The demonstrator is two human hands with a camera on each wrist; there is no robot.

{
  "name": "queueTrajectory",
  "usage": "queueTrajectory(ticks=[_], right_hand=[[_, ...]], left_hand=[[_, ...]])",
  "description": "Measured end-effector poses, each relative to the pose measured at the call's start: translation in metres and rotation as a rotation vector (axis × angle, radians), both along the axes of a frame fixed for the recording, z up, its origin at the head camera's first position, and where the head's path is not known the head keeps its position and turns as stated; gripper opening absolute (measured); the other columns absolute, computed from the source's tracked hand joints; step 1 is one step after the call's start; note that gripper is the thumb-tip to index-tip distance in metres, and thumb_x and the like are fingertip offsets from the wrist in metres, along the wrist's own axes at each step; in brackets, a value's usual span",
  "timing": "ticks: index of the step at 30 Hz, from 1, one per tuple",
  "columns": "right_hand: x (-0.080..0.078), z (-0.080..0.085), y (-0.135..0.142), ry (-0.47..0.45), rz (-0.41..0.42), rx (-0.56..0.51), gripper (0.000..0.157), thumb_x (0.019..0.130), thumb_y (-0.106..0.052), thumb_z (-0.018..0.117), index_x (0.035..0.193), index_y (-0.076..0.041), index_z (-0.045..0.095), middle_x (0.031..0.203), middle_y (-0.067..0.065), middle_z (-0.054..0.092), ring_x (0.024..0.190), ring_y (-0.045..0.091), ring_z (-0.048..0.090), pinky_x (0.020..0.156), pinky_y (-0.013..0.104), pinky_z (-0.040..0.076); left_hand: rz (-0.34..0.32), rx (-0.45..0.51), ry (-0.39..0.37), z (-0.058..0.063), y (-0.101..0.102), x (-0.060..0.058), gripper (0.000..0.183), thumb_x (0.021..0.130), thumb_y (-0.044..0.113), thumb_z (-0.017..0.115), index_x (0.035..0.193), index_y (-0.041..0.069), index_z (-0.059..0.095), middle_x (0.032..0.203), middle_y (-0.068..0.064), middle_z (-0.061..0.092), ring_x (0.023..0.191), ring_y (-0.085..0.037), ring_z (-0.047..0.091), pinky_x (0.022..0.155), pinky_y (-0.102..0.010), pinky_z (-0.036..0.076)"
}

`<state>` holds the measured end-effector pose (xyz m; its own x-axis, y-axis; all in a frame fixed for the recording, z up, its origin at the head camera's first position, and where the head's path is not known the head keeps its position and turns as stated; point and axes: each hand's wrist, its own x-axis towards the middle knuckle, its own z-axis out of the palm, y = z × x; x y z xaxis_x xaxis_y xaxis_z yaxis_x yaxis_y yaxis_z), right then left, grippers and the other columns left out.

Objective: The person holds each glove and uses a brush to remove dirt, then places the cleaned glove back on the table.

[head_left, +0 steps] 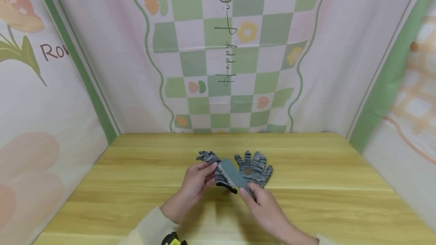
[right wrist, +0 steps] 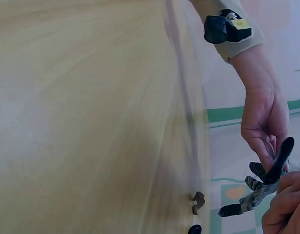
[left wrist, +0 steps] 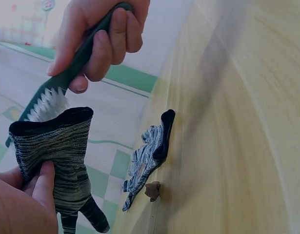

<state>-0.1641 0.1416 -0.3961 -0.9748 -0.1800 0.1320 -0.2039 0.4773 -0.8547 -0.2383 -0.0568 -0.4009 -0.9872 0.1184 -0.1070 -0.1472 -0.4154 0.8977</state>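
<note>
My left hand (head_left: 199,179) pinches a grey-and-black knit glove (left wrist: 54,146) between thumb and fingers, holding it above the table with its black cuff toward me. My right hand (head_left: 263,205) grips the handle of a green brush (head_left: 233,171), whose white bristles (left wrist: 48,105) face the held glove near its cuff. In the right wrist view, my right hand (right wrist: 289,207) shows only at the edge and the brush is hidden. A second knit glove (head_left: 257,167) lies on the table to the right, fingers pointing away, with a brown patch on it.
Wooden table (head_left: 136,184) spreads under both hands. A small brown lump (left wrist: 152,191) sits on it near the lying glove. Printed cloth (head_left: 218,56) hangs behind the table and at both sides. A black-and-yellow device (right wrist: 228,27) is strapped at my left wrist.
</note>
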Motion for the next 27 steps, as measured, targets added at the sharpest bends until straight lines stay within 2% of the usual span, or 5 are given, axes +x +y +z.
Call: queueTrajectory(ticks=[8,14,19,23,27], right_hand=[[0.002,-0.005,0.003,0.092,0.030,0.194,0.024,0.100,-0.035,0.055,0.094,-0.012,0.060,0.058,-0.007,0.044,0.046,0.004,0.035,0.041,0.021,0.036],[0.004,-0.006,0.006,0.218,0.004,0.379,0.019,0.099,-0.035,0.057,0.093,-0.016,0.057,0.058,-0.011,0.041,0.046,0.003,0.035,0.041,0.021,0.034],[0.003,-0.011,0.010,0.349,-0.002,0.513,0.018,0.097,-0.031,0.061,0.097,-0.013,0.059,0.063,-0.010,0.050,0.051,0.002,0.041,0.043,0.021,0.036],[0.002,-0.013,0.014,0.380,0.003,0.570,0.024,0.097,-0.032,0.061,0.101,-0.009,0.061,0.066,-0.006,0.057,0.050,0.002,0.043,0.042,0.021,0.036],[0.002,-0.014,0.016,0.391,0.006,0.589,0.025,0.096,-0.031,0.062,0.101,-0.007,0.062,0.065,-0.006,0.057,0.049,0.001,0.040,0.041,0.020,0.034]], left_hand=[[0.015,0.004,0.020,-0.001,0.000,0.000,0.006,0.091,-0.001,0.063,0.092,-0.007,0.065,0.078,-0.005,0.066,0.064,-0.009,0.062,0.059,-0.018,0.054],[-0.011,-0.011,0.035,-0.002,-0.002,0.001,0.023,0.091,-0.004,0.062,0.109,-0.017,0.059,0.088,-0.010,0.069,0.073,-0.014,0.067,0.071,-0.024,0.058],[-0.036,-0.017,0.041,-0.003,-0.003,0.001,0.033,0.090,-0.005,0.061,0.118,-0.021,0.052,0.097,-0.016,0.070,0.080,-0.019,0.070,0.079,-0.032,0.058],[-0.042,-0.019,0.043,-0.004,-0.003,0.001,0.035,0.091,-0.005,0.061,0.121,-0.020,0.052,0.100,-0.019,0.069,0.083,-0.020,0.070,0.081,-0.033,0.057],[-0.041,-0.024,0.044,-0.004,-0.003,0.002,0.036,0.090,-0.005,0.061,0.122,-0.019,0.051,0.101,-0.019,0.069,0.084,-0.020,0.070,0.081,-0.033,0.057]])
